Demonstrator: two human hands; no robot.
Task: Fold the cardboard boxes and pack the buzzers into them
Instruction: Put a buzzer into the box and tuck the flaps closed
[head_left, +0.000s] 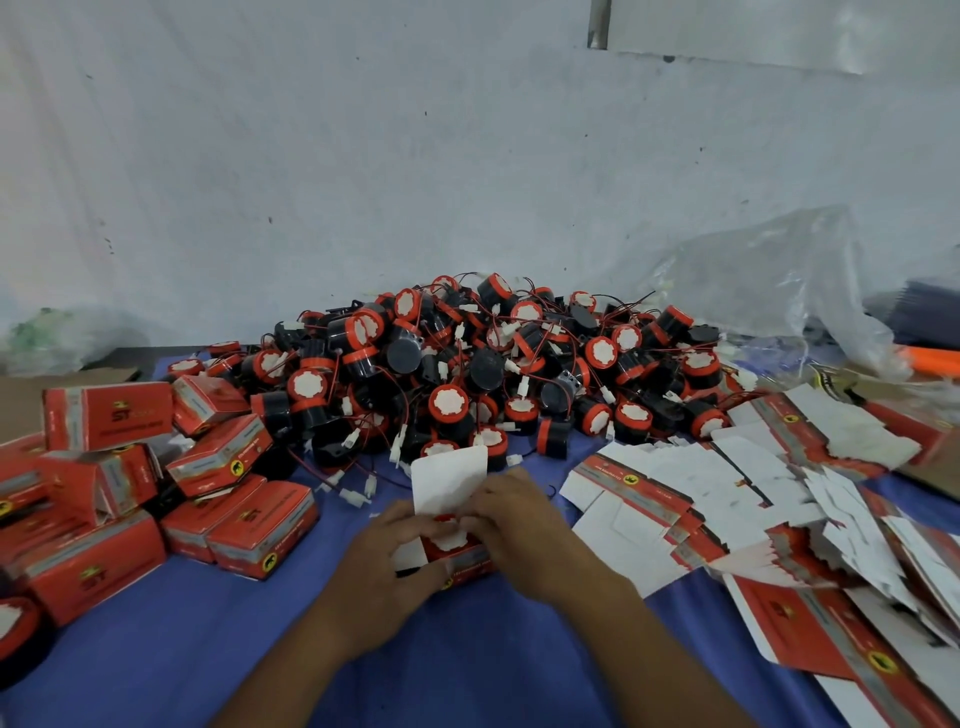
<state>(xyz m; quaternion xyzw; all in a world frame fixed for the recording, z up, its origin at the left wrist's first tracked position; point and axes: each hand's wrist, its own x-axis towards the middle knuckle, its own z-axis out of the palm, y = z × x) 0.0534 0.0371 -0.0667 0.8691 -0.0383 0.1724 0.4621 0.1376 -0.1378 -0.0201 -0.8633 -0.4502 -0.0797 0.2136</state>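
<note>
Step in hand: closing an open box (464, 564) that already had a buzzer (450, 539) seated inside, white face up.
Left grip (384, 551): clenched round the box's left side, steadying it on the desk (467, 654).
Right grip (514, 514): fingers pinching the box's top edge at the right, just under the lid flap (450, 477), which stood upright and white.
Doing it well: the buzzer's wires probably needed tucking below the rim first; then the side flaps down, the lid folded over and its tongue slid in while the left grip kept the walls square.
Risk: a wire caught under the flap would likely leave the lid bulging.
Buzzer pile (493, 364): heaped just behind the hands.
Packed boxes (260, 525): stacked loosely at the left.
Flat blanks (675, 493): fanned out at the right.
Writing: "ST" in dark letters on the red packed boxes; a round yellow badge on the corners; the finer print was too blurred to read.
</note>
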